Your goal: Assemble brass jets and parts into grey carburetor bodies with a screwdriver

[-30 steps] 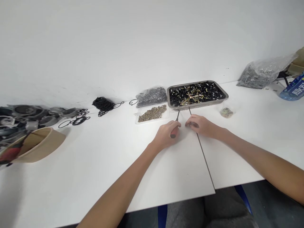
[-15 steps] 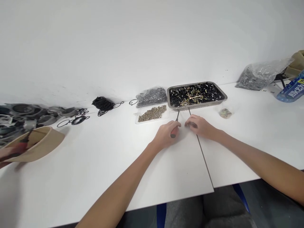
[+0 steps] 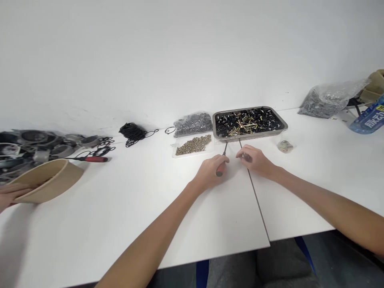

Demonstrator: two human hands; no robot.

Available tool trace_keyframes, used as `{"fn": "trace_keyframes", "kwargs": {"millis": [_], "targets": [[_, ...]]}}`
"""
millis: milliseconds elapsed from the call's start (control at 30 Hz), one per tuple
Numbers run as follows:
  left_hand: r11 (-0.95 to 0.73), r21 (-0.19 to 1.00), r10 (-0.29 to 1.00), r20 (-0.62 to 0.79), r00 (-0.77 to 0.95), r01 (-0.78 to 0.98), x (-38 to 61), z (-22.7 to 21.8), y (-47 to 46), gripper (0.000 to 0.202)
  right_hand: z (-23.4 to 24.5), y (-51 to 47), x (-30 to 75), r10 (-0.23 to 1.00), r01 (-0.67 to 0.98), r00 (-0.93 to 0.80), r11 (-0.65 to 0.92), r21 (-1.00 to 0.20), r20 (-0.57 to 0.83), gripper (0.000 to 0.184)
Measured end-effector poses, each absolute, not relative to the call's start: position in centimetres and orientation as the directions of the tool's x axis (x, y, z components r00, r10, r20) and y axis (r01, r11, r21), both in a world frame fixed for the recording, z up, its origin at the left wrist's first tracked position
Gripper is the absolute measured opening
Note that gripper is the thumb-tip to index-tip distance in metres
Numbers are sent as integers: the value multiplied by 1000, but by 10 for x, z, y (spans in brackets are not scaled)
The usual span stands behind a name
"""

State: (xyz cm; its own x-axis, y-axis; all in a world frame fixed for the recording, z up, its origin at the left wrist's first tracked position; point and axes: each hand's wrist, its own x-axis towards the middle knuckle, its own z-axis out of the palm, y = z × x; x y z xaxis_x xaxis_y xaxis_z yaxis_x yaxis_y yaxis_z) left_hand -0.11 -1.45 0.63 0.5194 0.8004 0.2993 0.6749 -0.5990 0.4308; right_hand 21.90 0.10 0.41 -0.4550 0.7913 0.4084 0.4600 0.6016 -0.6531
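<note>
My left hand (image 3: 210,170) is closed on a screwdriver (image 3: 220,169) with a red and black handle, its thin shaft pointing away toward the tray. My right hand (image 3: 253,159), just across the table seam, has its fingers curled round a small dark part (image 3: 247,158), mostly hidden in the grip. Beyond both hands lies a metal tray (image 3: 255,137) heaped with black ring-shaped parts and yellowish screws. A shallow clear tray (image 3: 177,154) of small brass-coloured pieces is left of it. To the right of my right hand rests a small clear bag (image 3: 285,147) with something flat inside.
At left, a co-worker's hand (image 3: 13,193) reaches into a beige bin (image 3: 64,180). Near it lie another red screwdriver (image 3: 96,159), grey ring parts (image 3: 60,149) and black O-rings (image 3: 132,133). Bags of small parts (image 3: 193,123) (image 3: 324,100) and a blue bottle (image 3: 367,120) stand along the wall.
My right hand has shifted slightly right, away from my left. The co-worker's hand has let go of its red screwdriver, which now lies on the table behind the bin.
</note>
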Motion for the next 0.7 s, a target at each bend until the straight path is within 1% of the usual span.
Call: {"fn": "trace_keyframes", "kwargs": {"millis": [67, 167, 400, 567, 700], "targets": [[-599, 431, 800, 297, 521, 675, -1, 6, -14, 28, 4, 2, 221, 790, 421, -421, 606, -675, 446, 19], [-599, 434, 800, 293, 523, 673, -2, 5, -14, 29, 2, 4, 224, 777, 408, -416, 624, -666, 473, 19], [-604, 429, 797, 304, 523, 672, -2, 6, -14, 27, 1, 5, 225, 747, 417, -529, 643, -643, 404, 19], [-603, 420, 798, 297, 525, 679, -2, 7, -14, 24, 2, 4, 225, 740, 438, -553, 649, -622, 383, 18], [-609, 418, 793, 303, 528, 674, -2, 6, -15, 24, 1, 5, 225, 742, 433, -551, 645, -630, 382, 20]]}}
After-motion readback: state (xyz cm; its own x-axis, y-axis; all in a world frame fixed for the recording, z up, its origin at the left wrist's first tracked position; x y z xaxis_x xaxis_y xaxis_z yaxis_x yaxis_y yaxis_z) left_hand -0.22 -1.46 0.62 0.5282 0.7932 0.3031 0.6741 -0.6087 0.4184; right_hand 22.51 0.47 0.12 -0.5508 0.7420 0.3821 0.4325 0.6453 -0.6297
